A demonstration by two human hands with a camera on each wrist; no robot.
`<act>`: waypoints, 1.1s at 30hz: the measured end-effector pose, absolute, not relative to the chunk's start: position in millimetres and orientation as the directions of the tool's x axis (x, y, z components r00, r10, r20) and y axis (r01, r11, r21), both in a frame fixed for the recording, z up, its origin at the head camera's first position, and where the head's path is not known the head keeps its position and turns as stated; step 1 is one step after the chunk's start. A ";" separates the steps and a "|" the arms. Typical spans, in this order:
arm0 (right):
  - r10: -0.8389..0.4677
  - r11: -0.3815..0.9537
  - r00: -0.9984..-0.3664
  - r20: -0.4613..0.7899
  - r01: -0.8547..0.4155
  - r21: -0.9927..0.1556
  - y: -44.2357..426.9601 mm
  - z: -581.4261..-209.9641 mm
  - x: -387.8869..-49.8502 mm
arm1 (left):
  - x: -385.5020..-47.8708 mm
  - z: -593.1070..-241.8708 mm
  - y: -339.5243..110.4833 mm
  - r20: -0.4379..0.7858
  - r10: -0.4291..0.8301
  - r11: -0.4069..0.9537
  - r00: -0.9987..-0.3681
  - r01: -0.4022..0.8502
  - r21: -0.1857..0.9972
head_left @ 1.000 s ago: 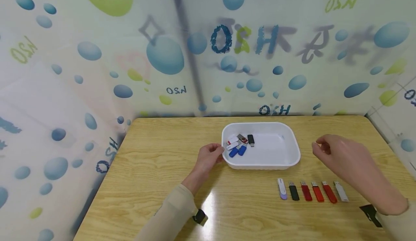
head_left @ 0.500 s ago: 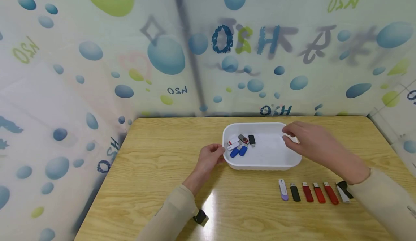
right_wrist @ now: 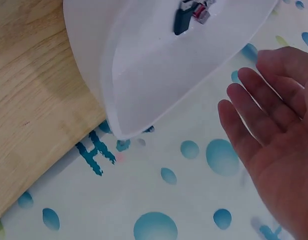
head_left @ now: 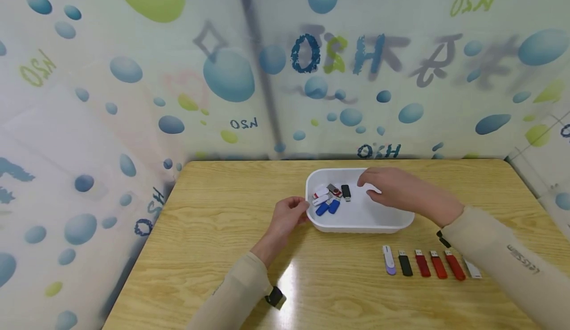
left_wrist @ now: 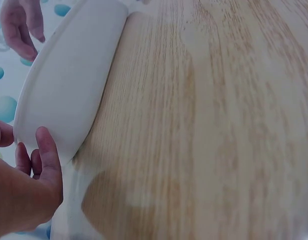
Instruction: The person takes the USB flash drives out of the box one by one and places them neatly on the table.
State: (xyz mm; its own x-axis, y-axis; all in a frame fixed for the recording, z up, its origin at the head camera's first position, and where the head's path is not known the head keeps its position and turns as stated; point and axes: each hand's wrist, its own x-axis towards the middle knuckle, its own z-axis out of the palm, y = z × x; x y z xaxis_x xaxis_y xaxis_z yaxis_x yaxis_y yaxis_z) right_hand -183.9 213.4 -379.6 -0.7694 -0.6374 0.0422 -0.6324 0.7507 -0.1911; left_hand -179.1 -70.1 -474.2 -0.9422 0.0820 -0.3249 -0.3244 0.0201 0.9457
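A white tray (head_left: 360, 228) holds several USB sticks at its left end: a black one (head_left: 346, 193), two blue ones (head_left: 334, 206), a silver-and-red one and white ones (head_left: 320, 200). My left hand (head_left: 287, 218) pinches the tray's left rim; in the left wrist view the thumb and fingers of the left hand (left_wrist: 31, 185) are at the rim of the tray (left_wrist: 69, 75). Over the tray's right half hangs my right hand (head_left: 394, 189), fingers apart and holding nothing. The right wrist view shows the right hand (right_wrist: 278, 120) with loosely bent fingers, beside the tray (right_wrist: 158, 85).
In front of the tray's right side lies a row of USB sticks on the wooden table (head_left: 213, 211): white-and-purple (head_left: 389, 260), black (head_left: 405, 263), several red (head_left: 438, 264), and a white one (head_left: 473, 269) partly hidden by the right sleeve. A patterned curtain stands behind.
My right hand has moved left, from beside the tray to above its inside. The left hand keeps its place at the rim. The sticks look unmoved.
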 end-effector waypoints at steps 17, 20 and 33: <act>-0.666 0.745 -0.717 -0.205 -0.631 -0.215 187.1 -408.9 -213.2 | -178.6 -473.3 -70.5 -0.333 0.087 0.043 -0.939 -0.330 0.943; -0.653 0.757 -0.715 -0.248 -0.617 -0.215 185.8 -413.3 -215.4 | -178.3 -473.1 -70.6 -0.335 0.091 0.041 -0.938 -0.333 0.942; -0.621 0.784 -0.720 -0.309 -0.583 -0.214 184.3 -421.5 -219.6 | -178.4 -470.9 -71.5 -0.338 0.091 0.045 -0.937 -0.335 0.941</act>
State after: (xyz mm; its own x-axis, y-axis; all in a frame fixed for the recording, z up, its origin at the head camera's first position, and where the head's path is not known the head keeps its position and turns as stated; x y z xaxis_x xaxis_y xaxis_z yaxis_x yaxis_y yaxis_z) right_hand -219.6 184.3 -421.5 -0.7204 -0.6208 -0.3092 -0.5832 0.7835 -0.2144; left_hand -178.4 -71.5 -470.9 -0.9369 0.0905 -0.3378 -0.3350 0.0452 0.9411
